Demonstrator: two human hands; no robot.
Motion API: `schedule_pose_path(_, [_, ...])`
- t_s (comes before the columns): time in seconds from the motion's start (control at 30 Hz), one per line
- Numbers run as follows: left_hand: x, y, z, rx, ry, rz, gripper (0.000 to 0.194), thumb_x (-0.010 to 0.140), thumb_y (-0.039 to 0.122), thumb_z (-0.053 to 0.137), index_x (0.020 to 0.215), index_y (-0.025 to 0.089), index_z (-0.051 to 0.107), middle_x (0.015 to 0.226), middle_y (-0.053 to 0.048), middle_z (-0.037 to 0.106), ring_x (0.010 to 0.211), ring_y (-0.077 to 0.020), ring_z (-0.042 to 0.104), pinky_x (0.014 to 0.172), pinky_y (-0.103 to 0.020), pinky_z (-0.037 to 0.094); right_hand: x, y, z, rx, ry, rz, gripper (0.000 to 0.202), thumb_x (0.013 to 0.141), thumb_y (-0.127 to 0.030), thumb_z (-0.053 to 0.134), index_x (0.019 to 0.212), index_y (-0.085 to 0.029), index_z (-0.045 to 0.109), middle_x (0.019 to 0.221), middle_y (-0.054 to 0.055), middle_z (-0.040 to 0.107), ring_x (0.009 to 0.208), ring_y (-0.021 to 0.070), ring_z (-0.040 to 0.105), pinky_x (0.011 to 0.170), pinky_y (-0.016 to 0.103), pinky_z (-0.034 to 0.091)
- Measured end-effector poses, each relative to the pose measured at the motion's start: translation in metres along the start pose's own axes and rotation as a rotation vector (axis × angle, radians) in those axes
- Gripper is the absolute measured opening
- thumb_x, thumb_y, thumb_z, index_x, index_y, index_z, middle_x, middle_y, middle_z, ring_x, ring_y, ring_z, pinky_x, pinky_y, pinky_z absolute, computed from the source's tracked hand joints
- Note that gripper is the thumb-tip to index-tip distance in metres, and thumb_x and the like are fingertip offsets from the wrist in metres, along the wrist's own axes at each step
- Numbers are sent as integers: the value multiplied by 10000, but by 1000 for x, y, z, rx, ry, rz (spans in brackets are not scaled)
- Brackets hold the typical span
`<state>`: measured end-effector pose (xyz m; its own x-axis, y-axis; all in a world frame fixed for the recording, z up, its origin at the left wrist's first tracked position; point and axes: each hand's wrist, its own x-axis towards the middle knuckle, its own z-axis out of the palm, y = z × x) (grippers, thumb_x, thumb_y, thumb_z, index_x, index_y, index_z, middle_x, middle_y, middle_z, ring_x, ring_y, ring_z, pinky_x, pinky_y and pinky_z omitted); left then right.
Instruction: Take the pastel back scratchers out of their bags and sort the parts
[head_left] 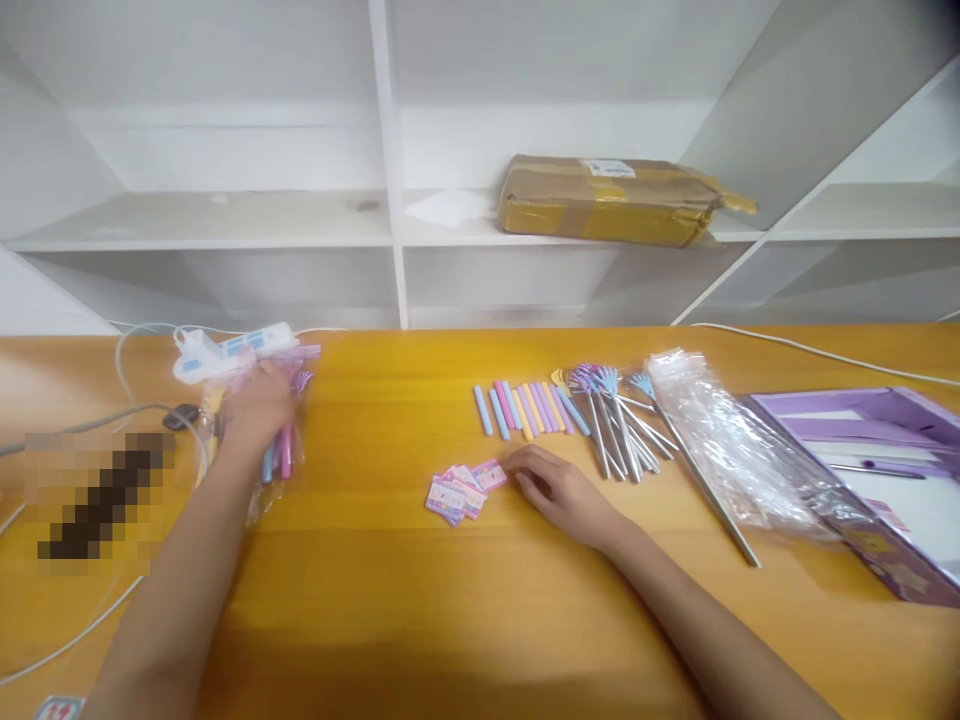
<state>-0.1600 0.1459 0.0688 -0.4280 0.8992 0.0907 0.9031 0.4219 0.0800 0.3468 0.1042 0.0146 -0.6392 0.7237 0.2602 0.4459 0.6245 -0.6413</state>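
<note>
At the left, my left hand (261, 402) is over clear plastic bags (300, 425) with pink, blue and yellow sticks inside; its fingers are blurred. My right hand (559, 492) rests on the table with bent fingers, its fingertips at the edge of a small pile of pink and purple cards (459, 492). Beyond it, short pastel tubes (536, 408) lie in a row. Right of them is a heap of metal rods (619, 435) with purple, blue and yellow hand-shaped ends.
Clear plastic sleeves (731, 450) lie beside a purple open box (885, 430) at the right. A white power strip (232, 350) and cables are at the back left. A wrapped cardboard parcel (607, 200) sits on the white shelf (300, 225).
</note>
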Motion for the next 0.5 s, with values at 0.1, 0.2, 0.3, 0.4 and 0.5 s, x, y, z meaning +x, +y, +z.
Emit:
schedule_pose_path(0.1, [-3, 12, -12, -22, -49, 11, 643, 849, 325, 657, 1368, 44, 403, 1224, -303, 658, 1080, -441, 696, 849, -479, 554, -1, 3, 1, -14, 41, 15, 226, 1081, -217, 456, 1177, -248, 659, 1118, 92, 713, 964, 214, 702, 866, 384, 595])
schedule_pose_path(0.2, [-33, 45, -28, -226, -239, 222, 692, 866, 340, 643, 1455, 101, 369, 1002, -128, 702, 859, -319, 714, 720, -374, 534, -1, 3, 2, 12, 119, 70, 176, 1083, -262, 474, 1160, -236, 630, 1089, 98, 708, 819, 197, 677, 744, 360, 590])
schedule_pose_path(0.3, [-91, 93, -36, -451, -487, 462, 730, 908, 336, 597, 1571, 194, 326, 848, -20, 670, 635, -222, 629, 617, -322, 484, -3, -3, 3, 124, 184, 100, 199, 1067, -313, 534, 1251, -241, 565, 1074, 88, 687, 713, 169, 634, 652, 337, 582])
schedule_pose_path(0.4, [-152, 133, -27, -689, -756, 752, 871, 846, 222, 629, 1642, 274, 279, 882, 4, 664, 668, -193, 600, 616, -286, 456, -5, -12, 8, 270, 190, 80, 453, 1034, -316, 608, 1446, -261, 427, 1161, 102, 660, 768, 175, 662, 675, 345, 609])
schedule_pose_path(0.5, [-188, 153, 2, -815, -932, 871, 872, 829, 186, 632, 1644, 286, 338, 885, -5, 635, 721, -192, 582, 647, -281, 462, -9, -17, 19, 283, 162, 87, 626, 999, -322, 673, 1533, -269, 351, 1204, 119, 649, 835, 191, 672, 686, 346, 619])
